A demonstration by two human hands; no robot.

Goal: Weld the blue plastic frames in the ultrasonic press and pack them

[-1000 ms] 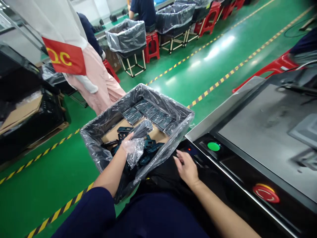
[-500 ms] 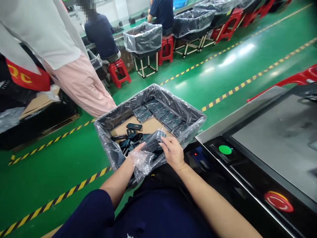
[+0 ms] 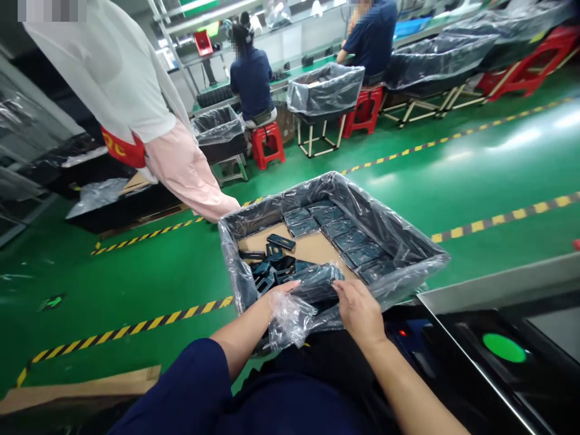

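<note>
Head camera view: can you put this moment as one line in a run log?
Left hand: holds clear plastic bag | Right hand: holds same bag | Below: plastic-lined box | In box: dark flat parts

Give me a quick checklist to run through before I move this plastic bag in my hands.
Grip: left hand and right hand both on the clear plastic bag: ok.
Bag contents: dark shape inside, details hidden: cannot tell.
Bin liner: folded over the rim: ok.
Flat dark parts: laid in neat rows: ok.
Loose dark pieces: jumbled beside the hands: not ok.
Standing person: sleeve close to the bin corner, contact unclear: cannot tell.
</note>
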